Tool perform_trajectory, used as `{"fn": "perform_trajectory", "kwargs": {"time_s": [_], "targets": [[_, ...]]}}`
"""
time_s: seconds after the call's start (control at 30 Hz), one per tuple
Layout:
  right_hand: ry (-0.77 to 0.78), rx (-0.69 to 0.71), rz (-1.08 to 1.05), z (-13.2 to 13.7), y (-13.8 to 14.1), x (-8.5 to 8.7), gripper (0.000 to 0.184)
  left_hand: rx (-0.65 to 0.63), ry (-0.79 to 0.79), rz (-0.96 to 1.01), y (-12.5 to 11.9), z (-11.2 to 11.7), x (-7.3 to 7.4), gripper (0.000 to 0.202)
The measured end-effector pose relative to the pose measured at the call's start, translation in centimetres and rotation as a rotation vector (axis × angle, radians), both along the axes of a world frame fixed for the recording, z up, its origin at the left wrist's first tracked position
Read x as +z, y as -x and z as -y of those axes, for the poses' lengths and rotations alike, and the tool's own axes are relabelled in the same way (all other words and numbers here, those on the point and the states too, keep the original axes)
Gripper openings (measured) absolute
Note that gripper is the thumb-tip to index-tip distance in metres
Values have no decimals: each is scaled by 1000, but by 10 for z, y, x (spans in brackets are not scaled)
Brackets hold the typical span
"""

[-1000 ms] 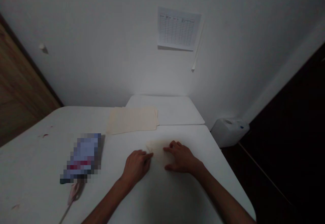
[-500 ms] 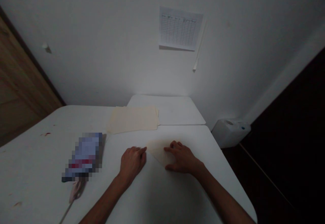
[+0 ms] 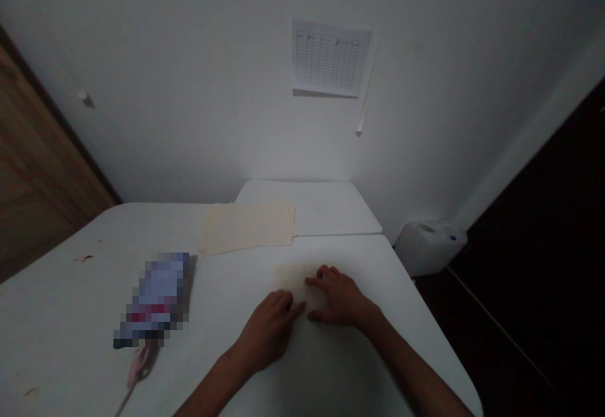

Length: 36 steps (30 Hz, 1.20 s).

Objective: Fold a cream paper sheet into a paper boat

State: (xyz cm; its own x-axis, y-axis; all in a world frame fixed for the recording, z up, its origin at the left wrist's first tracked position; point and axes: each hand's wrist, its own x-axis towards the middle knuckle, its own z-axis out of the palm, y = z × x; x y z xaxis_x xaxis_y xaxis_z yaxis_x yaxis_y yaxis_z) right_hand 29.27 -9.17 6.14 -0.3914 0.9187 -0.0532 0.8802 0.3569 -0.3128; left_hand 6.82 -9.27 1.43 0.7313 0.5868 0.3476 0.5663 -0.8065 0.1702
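Note:
A small cream sheet of paper (image 3: 288, 276), folded over along a slanting edge, lies on the white table (image 3: 246, 278). My right hand (image 3: 338, 296) rests on its right part with fingers and thumb spread, covering much of it. At the near, slanting edge is my left hand (image 3: 274, 325), its fingers curled in and one digit reaching out to touch the paper close to my right thumb. Nothing shows inside the left hand's curled fingers. The sheet's outline is faint in the dim light.
Several larger cream sheets (image 3: 248, 225) lie in a stack further back, partly on a white board (image 3: 335, 209). A pixelated blue packet (image 3: 158, 294) and a pinkish object with a cord (image 3: 139, 363) are on the left. A white container (image 3: 428, 247) stands beyond the table's right edge.
My left hand has slid right and toward me along the folded edge, from the paper's left corner to near my right thumb. The right hand stays in place. The view has tilted slightly.

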Motion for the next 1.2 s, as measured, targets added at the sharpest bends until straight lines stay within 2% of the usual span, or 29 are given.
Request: {"fn": "perform_trajectory", "kwargs": {"time_s": [0.17,0.3,0.47,0.57,0.67,0.9,1.1,1.2], "targets": [[-7,5,6,-1,0,-1,77,-52,46,-68,-2,1,6,42],[-29,7,-6,-1,-1,-3,76,-95,56,-92,0,-1,11,40],[-28,7,-7,-2,-1,-4,76,-87,59,-103,-2,-2,7,41],[-26,6,-4,-2,-2,-3,78,-13,50,-83,1,-8,0,38],[-15,5,-2,-1,-2,-1,80,118,21,-55,9,-18,-5,36],[19,-6,-2,-1,0,1,81,416,12,-87,26,-36,0,32],[8,-2,-10,-1,0,0,80,464,-57,-96,25,-34,2,30],[3,1,-23,-1,-1,-1,80,407,-154,-55,22,-30,2,28]]}}
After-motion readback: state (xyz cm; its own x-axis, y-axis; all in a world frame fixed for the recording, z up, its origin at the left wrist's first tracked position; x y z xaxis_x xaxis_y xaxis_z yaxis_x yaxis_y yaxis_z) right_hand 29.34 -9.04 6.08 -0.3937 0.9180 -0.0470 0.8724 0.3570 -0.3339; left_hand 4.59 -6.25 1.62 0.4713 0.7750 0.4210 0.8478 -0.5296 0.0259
